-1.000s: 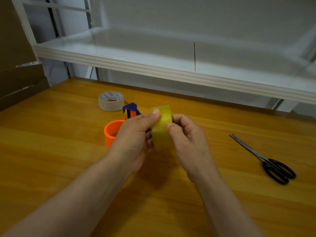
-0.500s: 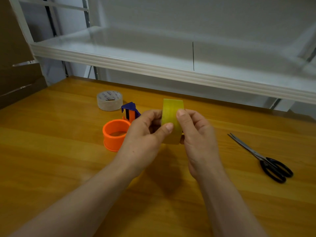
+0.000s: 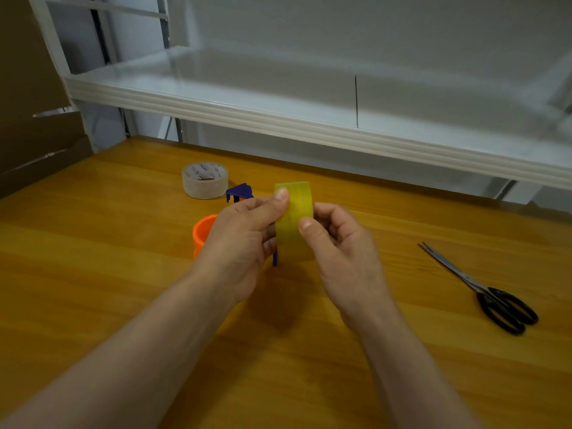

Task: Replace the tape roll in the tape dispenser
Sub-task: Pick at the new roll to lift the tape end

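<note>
A yellow tape roll (image 3: 294, 212) is held upright on edge above the wooden table (image 3: 93, 274), between both hands. My left hand (image 3: 244, 239) pinches its left side with the thumb on the outer band. My right hand (image 3: 337, 243) grips its right side, thumb pressed on the band. Behind my left hand stands the orange and blue tape dispenser (image 3: 204, 233); its orange ring and blue top (image 3: 239, 192) show, the rest is hidden. A whitish, near-clear tape roll (image 3: 205, 180) lies flat further back.
Black-handled scissors (image 3: 483, 289) lie shut on the table to the right. A white shelf (image 3: 309, 125) overhangs the table's far edge. Brown cardboard (image 3: 31, 119) stands at the far left.
The yellow roll has been turned between my fingers; both thumbs have shifted along its band. The hands stay over the same spot by the dispenser.
</note>
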A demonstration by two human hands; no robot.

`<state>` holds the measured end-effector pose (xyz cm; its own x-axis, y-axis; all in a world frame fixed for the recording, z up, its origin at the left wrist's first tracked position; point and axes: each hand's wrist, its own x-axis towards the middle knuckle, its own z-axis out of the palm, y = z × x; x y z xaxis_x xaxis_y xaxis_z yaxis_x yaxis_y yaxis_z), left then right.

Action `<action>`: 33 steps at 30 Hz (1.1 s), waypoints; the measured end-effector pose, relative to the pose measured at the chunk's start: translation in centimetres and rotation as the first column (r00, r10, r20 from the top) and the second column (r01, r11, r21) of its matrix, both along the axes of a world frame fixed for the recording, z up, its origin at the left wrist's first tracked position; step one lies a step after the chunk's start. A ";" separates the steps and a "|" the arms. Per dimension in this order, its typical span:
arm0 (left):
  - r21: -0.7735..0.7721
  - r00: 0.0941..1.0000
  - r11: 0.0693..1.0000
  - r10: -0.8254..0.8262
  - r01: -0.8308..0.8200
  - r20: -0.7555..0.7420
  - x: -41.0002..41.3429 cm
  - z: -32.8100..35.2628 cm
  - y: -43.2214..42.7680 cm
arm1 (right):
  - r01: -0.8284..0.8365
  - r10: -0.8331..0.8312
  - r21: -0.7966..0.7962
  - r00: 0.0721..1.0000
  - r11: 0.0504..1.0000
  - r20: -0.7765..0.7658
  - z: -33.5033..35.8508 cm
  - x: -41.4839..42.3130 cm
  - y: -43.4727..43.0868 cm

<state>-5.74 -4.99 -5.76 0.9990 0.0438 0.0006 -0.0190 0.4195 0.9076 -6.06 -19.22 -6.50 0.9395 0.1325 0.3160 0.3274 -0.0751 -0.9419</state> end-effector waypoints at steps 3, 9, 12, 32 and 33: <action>0.118 0.996 0.993 -0.006 -0.004 0.086 -0.2 -0.2 -0.2 | 0.025 -0.024 0.046 1.000 0.999 -0.011 0.1 -0.1 -0.2; 0.220 0.982 0.975 -0.060 0.019 0.181 -0.2 -0.4 -0.1 | 0.045 -0.045 0.018 0.998 0.999 0.040 0.1 0.0 -0.4; 0.214 0.976 0.976 -0.091 0.048 0.200 -0.2 -0.2 0.2 | 0.024 -0.025 0.004 0.998 1.000 0.065 0.1 0.0 -0.4; 0.664 0.900 0.747 -0.271 -0.027 0.342 -0.9 -0.9 -0.7 | 0.068 -0.030 0.249 0.988 0.966 -0.151 1.7 -0.6 -0.9; 0.622 0.906 0.783 -0.266 0.003 0.329 -1.1 -0.7 -0.8 | 0.059 -0.026 0.234 0.989 0.971 -0.144 1.7 -0.7 -0.8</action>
